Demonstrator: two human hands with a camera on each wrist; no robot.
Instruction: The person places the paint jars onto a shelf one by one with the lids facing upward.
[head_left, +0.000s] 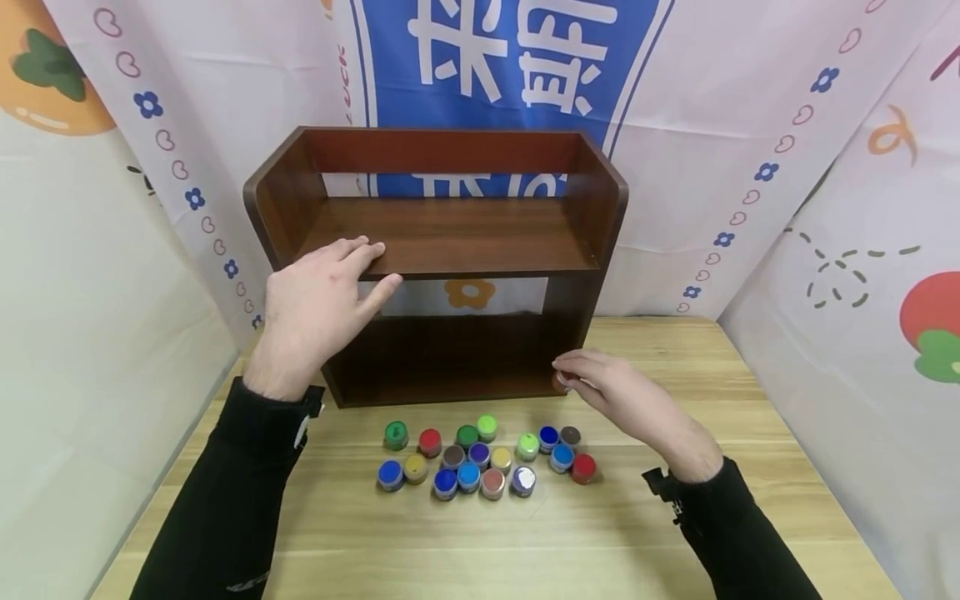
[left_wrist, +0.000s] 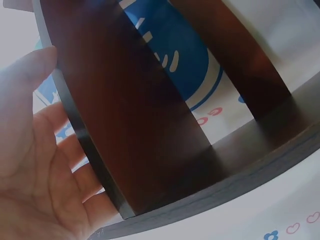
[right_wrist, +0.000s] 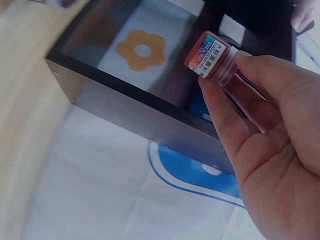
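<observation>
In the head view, my left hand (head_left: pixel 318 300) rests at the left of the brown wooden shelf's (head_left: pixel 450 233) middle board. The left wrist view shows the thumb at the board's dark front edge (left_wrist: pixel 82 135) and the other fingers passing behind it, gripping it. My right hand (head_left: pixel 618 396) is by the lower right front corner of the shelf. It pinches a small reddish-orange paint jar (right_wrist: pixel 210 57) between thumb and fingers; the jar is tilted and its printed label shows. Several similar paint jars (head_left: pixel 468 476) stand on the table in front of the shelf.
The light wood table (head_left: pixel 360 550) carries the shelf and jars. Jar lids are blue, green, red, yellow, brown and white, such as the red jar (head_left: pixel 583 468) at the right end. A printed cloth (head_left: pixel 675 183) hangs close behind the shelf and along both sides.
</observation>
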